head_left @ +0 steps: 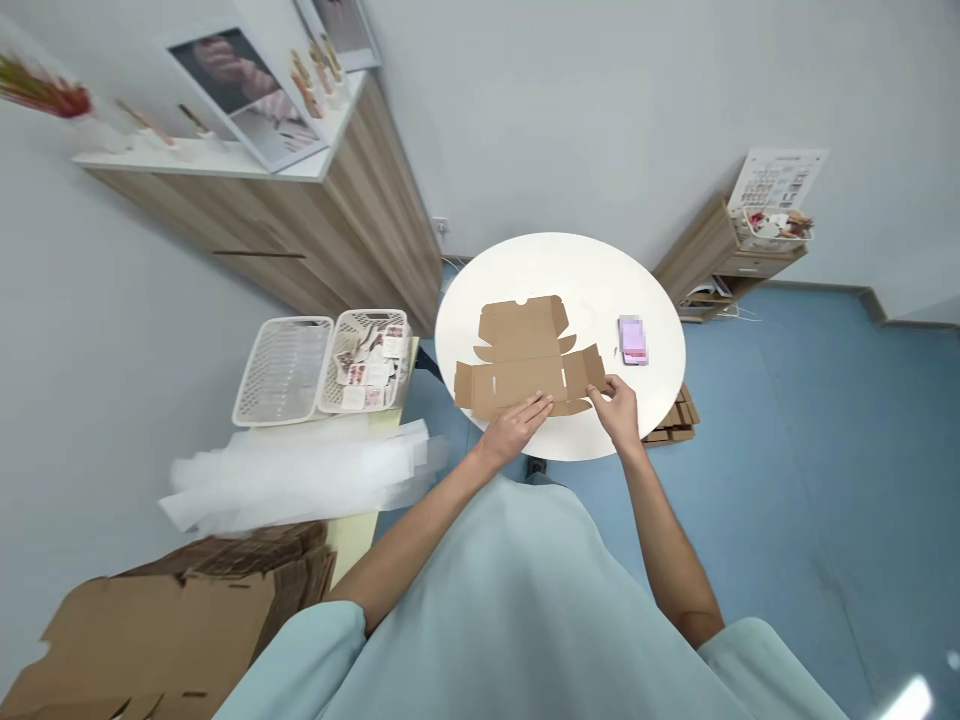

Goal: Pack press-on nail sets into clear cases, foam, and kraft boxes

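Note:
An unfolded brown cardboard box [521, 345] lies on the round white table [592, 265], with its flaps spread and its right side panel tilted up a little. My left hand [517, 425] rests flat on its near edge, fingers stretched out. At the right end my right hand [616, 408] pinches the side panel between thumb and fingers. A phone [633, 340] with a lit pinkish screen lies on the table to the right of the cardboard.
To the left stand two white plastic baskets [281, 375], one holding printed cards. White wrapping sheets [300, 475] and stacked flat cardboard [150, 640] lie nearer me. A wooden cabinet [360, 200] stands behind, and a small shelf unit [712, 250] at the right wall.

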Action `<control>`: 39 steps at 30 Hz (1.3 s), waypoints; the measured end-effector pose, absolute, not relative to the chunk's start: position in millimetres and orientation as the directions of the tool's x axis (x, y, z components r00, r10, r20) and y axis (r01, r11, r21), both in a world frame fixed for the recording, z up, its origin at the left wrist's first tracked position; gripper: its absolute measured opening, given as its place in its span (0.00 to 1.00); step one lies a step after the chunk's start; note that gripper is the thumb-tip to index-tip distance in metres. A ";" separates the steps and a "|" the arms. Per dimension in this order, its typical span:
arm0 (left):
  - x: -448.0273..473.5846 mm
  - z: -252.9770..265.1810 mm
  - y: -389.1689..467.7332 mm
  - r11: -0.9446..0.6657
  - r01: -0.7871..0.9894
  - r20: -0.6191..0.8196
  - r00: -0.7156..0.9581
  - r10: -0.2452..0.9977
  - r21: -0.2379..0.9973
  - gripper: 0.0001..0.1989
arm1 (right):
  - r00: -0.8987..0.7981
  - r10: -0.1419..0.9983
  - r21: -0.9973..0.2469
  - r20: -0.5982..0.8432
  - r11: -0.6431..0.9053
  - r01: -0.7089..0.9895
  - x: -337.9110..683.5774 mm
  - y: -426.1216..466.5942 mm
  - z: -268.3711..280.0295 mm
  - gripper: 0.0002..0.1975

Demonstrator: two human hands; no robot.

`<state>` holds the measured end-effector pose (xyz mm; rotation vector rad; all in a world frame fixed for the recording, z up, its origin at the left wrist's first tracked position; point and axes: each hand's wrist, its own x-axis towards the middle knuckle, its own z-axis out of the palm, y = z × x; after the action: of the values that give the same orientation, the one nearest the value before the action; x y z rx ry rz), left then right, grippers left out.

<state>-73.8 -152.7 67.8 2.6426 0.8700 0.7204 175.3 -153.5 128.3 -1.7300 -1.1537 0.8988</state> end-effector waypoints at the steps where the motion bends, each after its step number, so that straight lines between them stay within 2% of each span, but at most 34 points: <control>1: -58.0 53.8 -145.8 -0.784 0.473 0.324 0.727 0.605 0.403 0.31 | 0.332 0.933 -0.910 -0.139 -0.253 0.330 192.0 -150.6 114.4 0.14; 6: -1.6 -1.9 -123.3 -0.738 0.499 0.108 0.791 0.602 0.454 0.31 | 0.359 0.894 -0.852 -0.266 -0.393 0.346 251.1 -139.2 50.1 0.16; 10: 19.8 -32.7 -119.1 -0.678 0.561 -0.052 0.787 0.615 0.474 0.32 | 0.344 0.873 -0.809 -0.345 -0.462 0.362 270.5 -133.9 7.1 0.15; 17: 22.7 -59.8 -122.0 -0.575 0.637 -0.202 0.741 0.641 0.514 0.30 | 0.364 0.820 -0.706 -0.442 -0.569 0.423 285.1 -133.1 -28.6 0.10; 21: -6.4 -56.6 -118.6 -0.471 0.707 -0.224 0.650 0.726 0.527 0.34 | 0.370 0.887 -0.674 -0.277 -0.454 0.584 291.5 -123.1 -18.4 0.20; 23: -25.7 -53.5 -115.7 -0.407 0.734 -0.218 0.592 0.776 0.544 0.37 | 0.301 0.937 -0.687 -0.174 -0.335 0.644 287.8 -110.6 -10.5 0.25; 25: -41.7 -50.9 -112.4 -0.353 0.751 -0.227 0.547 0.805 0.558 0.38 | 0.226 0.964 -0.720 -0.138 -0.254 0.646 277.8 -93.4 -4.1 0.26; 29: -53.1 -47.6 -106.3 -0.305 0.771 -0.256 0.510 0.821 0.559 0.34 | 0.151 0.958 -0.672 -0.245 -0.280 0.685 247.5 -55.5 0.3 0.27; 34: -43.8 -43.5 -105.9 -0.318 0.763 -0.244 0.521 0.818 0.563 0.21 | 0.107 0.896 -0.547 -0.430 -0.354 0.759 222.9 -30.7 -3.6 0.28; 36: -41.1 -41.4 -108.0 -0.321 0.758 -0.234 0.523 0.820 0.568 0.16 | 0.086 0.896 -0.558 -0.435 -0.343 0.755 220.9 -31.0 -5.7 0.30; 39: -40.4 -38.2 -110.4 -0.316 0.740 -0.217 0.525 0.823 0.594 0.14 | 0.079 0.907 -0.610 -0.413 -0.340 0.716 223.9 -39.9 -9.0 0.33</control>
<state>-40.4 -110.4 -38.2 2.1156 1.2644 0.1646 223.9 -39.9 -9.0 -2.1088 -1.6337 1.1144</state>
